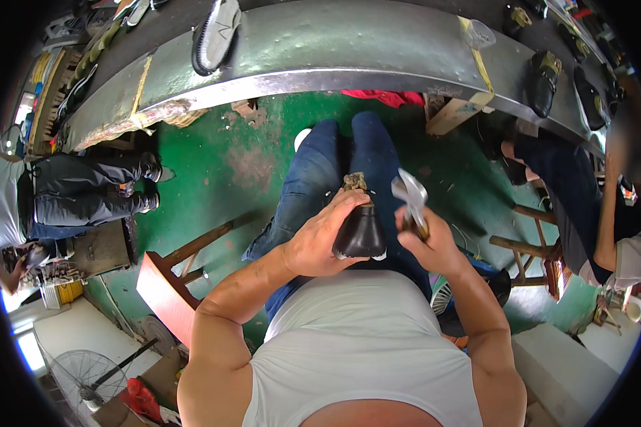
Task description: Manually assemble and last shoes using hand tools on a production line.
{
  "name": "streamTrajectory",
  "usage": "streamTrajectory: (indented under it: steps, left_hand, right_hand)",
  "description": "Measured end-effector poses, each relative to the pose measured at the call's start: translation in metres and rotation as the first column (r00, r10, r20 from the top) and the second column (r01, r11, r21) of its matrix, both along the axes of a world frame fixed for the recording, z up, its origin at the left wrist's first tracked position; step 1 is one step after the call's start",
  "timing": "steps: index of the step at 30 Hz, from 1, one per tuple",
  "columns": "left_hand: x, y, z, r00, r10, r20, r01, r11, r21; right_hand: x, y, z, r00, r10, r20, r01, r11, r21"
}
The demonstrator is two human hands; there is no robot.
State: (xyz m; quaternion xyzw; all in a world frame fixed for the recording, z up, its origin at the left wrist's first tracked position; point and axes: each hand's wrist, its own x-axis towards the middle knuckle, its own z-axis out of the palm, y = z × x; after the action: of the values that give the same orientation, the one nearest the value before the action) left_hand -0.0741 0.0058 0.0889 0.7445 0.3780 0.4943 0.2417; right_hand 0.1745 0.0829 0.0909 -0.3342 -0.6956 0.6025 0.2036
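Note:
Over my lap, my left hand (319, 240) is wrapped round a black leather shoe upper (360, 233), its wide dark end toward my body. A crumpled tan-brown part (355, 182) sticks out at the shoe's far end. Just to the right, my right hand (431, 242) is closed round the handle of a hammer (410, 191). The shiny metal head rises above my fingers, apart from the shoe. My fingers hide most of the handle.
Ahead runs a metal-topped bench (349, 43) with a grey shoe (218, 35) and black shoes (544, 84) on it. Wooden stools (171, 288) stand at both sides. One person (86, 191) is at the left, another (559, 192) at the right. A fan (89, 388) stands lower left.

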Motion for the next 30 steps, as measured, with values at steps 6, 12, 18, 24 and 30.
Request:
streamTrajectory:
  steps: [6, 12, 18, 24, 30]
  left_hand:
    - [0.003, 0.003, -0.004, 0.995, 0.046, -0.084, -0.055, 0.992, -0.111]
    - [-0.008, 0.013, -0.074, 0.969, 0.222, -0.107, -0.236, 0.962, -0.139]
    - [-0.001, 0.033, -0.067, 0.862, 0.499, 0.092, -0.385, 0.761, -0.522]
    - [-0.001, 0.028, -0.115, 0.806, 0.588, -0.069, -0.345, 0.371, -0.862]
    - [-0.01, 0.022, -0.089, 0.859, 0.492, 0.144, 0.033, 0.226, -0.974]
  right_hand:
    - [-0.045, 0.012, -0.016, 0.975, -0.127, -0.181, 0.138, 0.989, 0.049]
    - [-0.059, 0.021, -0.038, 0.962, -0.271, -0.017, 0.271, 0.962, -0.017]
    - [-0.063, 0.042, -0.03, 0.966, -0.232, 0.114, 0.226, 0.972, 0.061]
    - [-0.063, 0.018, -0.082, 0.92, -0.255, 0.298, 0.298, 0.948, -0.109]
    - [-0.054, 0.007, -0.086, 0.901, -0.242, 0.36, 0.292, 0.952, -0.09]
